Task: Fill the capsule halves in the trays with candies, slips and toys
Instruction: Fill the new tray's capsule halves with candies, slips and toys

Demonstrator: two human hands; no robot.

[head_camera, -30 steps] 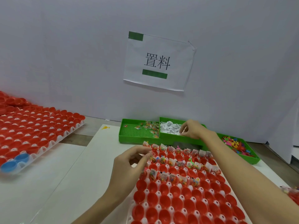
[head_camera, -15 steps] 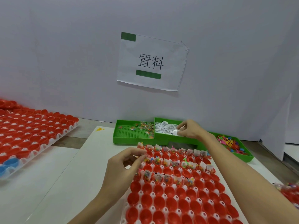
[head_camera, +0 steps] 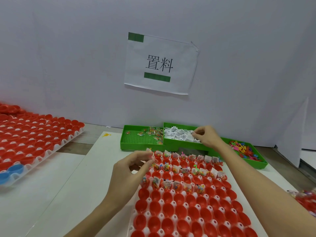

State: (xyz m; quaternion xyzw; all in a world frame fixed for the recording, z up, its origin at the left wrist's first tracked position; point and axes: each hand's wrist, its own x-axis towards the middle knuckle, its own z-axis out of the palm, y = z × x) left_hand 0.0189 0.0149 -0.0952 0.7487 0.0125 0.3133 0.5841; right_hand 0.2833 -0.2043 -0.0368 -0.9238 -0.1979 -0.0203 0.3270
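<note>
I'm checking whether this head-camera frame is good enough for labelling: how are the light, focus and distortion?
Head view: light is soft and even, with only faint shadows under the left hand and right hand; no strong glare on the red capsule halves. The wall sign reads sharply; the print on the white slips is too small to read. Wide-angle bending shows at the frame edges.

Packing workshop: capsule trays (head_camera: 179, 211), labelled wall sign (head_camera: 160, 64)

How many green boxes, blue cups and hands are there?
Green boxes: 3 (candy box, slip box, toy box)
Blue cups: 2
Hands: 2 (left hand, right hand)
Total: 7
</note>
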